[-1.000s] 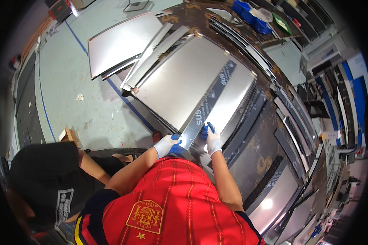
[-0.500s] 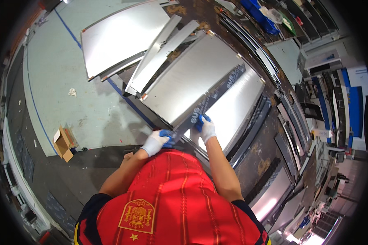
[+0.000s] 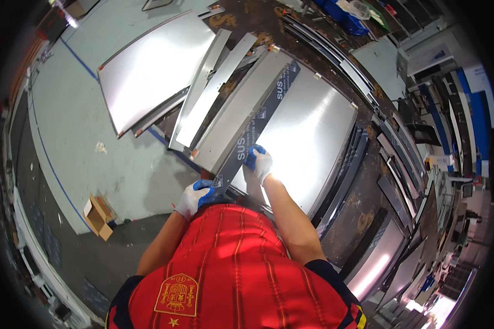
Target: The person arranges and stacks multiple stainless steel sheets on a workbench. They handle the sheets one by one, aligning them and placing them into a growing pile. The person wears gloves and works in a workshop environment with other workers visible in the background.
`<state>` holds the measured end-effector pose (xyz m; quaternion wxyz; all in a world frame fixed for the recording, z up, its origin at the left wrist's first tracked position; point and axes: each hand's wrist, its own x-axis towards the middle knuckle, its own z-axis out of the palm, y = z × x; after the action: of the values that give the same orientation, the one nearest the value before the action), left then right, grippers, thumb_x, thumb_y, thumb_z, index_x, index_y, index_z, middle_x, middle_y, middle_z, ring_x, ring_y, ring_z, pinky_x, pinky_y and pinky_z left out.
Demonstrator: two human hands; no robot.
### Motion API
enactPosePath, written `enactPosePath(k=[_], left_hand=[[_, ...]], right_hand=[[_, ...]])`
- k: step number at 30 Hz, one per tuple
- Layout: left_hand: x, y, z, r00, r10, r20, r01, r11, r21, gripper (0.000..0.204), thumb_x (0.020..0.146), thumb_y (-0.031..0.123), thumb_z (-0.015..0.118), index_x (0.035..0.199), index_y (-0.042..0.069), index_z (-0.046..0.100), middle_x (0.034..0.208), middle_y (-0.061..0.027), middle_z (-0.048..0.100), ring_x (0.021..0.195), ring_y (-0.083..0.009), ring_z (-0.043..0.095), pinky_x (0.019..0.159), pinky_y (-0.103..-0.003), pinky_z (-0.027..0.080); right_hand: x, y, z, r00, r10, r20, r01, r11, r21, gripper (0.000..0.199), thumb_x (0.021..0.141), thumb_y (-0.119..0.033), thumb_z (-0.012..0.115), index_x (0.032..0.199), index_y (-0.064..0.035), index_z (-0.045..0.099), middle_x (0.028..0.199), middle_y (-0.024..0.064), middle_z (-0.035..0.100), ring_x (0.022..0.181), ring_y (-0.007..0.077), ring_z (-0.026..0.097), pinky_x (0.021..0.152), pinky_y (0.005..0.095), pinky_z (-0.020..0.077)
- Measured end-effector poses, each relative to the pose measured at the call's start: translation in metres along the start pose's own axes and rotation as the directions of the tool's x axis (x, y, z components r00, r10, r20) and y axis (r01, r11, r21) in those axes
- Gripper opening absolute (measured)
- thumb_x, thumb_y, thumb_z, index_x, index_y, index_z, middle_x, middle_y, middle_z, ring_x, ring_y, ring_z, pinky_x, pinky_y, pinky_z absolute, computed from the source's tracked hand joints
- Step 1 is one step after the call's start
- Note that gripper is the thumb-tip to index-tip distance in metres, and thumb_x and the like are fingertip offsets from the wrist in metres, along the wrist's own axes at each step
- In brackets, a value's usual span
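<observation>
A long narrow metal strip covered in dark blue-grey printed film [image 3: 252, 129] lies slantwise over a large shiny metal panel [image 3: 307, 123]. Its near end is in my left hand [image 3: 191, 198], close to my red shirt, with the fingers closed round it. My right hand [image 3: 261, 163] grips the strip's right edge a little further up, fingers bent over it. Both hands wear white gloves with blue-coated fingers. The parts of the fingers under the strip are hidden.
Left of the panel lie bare metal strips [image 3: 217, 88] and another bright panel [image 3: 153, 66]. Dark film-covered strips [image 3: 346, 170] run along the panel's right side. An open cardboard box [image 3: 97, 218] stands on the floor at left. Blue bins [image 3: 343, 19] sit far right.
The film-covered strip has shifted left across the panel, baring more of the panel's right part. Both my hands have moved left with it, still holding it.
</observation>
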<state>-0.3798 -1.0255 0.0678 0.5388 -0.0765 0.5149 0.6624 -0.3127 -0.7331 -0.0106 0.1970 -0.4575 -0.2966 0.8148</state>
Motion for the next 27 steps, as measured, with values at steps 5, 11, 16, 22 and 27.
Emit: enactPosePath(k=[5,11,16,22,27], left_hand=[[0.017,0.036,-0.025,0.998,-0.046,0.042,0.039,0.986,0.162,0.031,0.106,0.001,0.067,0.136,-0.004,0.067,0.119,-0.0124,0.076,0.104,-0.0235,0.077,0.094,-0.037,0.064],[0.048,0.055,-0.055,0.987,-0.109,0.122,0.082,0.975,0.208,0.028,0.105,0.001,0.067,0.133,-0.005,0.067,0.117,-0.0144,0.076,0.101,-0.0267,0.078,0.090,-0.038,0.065],[0.066,0.066,-0.072,0.977,-0.198,0.075,0.184,0.969,0.163,0.024,0.107,0.002,0.066,0.130,-0.004,0.066,0.119,-0.0180,0.075,0.103,-0.0322,0.080,0.090,-0.043,0.067],[0.073,0.083,-0.080,0.969,-0.239,0.066,0.234,0.969,0.074,0.020,0.104,0.001,0.069,0.124,-0.003,0.067,0.111,-0.0150,0.074,0.096,-0.0317,0.080,0.084,-0.043,0.069],[0.071,0.107,-0.070,0.971,-0.205,0.126,0.181,0.967,0.178,0.015,0.102,0.002,0.072,0.117,-0.002,0.069,0.104,-0.0137,0.076,0.093,-0.0277,0.079,0.083,-0.039,0.066]], right_hand=[[0.008,0.003,0.025,0.998,0.048,-0.039,-0.049,0.999,-0.012,0.022,0.111,-0.005,0.057,0.129,-0.0016,0.071,0.108,0.0097,0.077,0.090,0.0249,0.075,0.080,0.0406,0.0646],[0.011,0.000,0.056,0.999,0.047,-0.006,-0.047,0.999,-0.018,0.029,0.113,-0.006,0.057,0.139,-0.0038,0.070,0.118,0.0080,0.079,0.102,0.0223,0.077,0.088,0.0370,0.0632],[0.025,0.007,0.061,0.995,0.031,-0.099,-0.040,0.995,-0.090,0.027,0.112,-0.009,0.060,0.135,-0.0029,0.072,0.116,0.0086,0.079,0.105,0.0211,0.075,0.091,0.0373,0.0612],[0.036,0.015,0.071,0.994,-0.054,-0.097,0.040,0.989,-0.144,0.028,0.111,-0.011,0.062,0.135,-0.0031,0.074,0.116,0.0087,0.079,0.105,0.0211,0.074,0.094,0.0377,0.0594],[0.035,0.008,0.082,0.993,-0.089,-0.083,0.066,0.967,-0.245,0.032,0.113,-0.010,0.058,0.141,-0.0024,0.070,0.124,0.0097,0.077,0.106,0.0215,0.073,0.095,0.0360,0.0593]])
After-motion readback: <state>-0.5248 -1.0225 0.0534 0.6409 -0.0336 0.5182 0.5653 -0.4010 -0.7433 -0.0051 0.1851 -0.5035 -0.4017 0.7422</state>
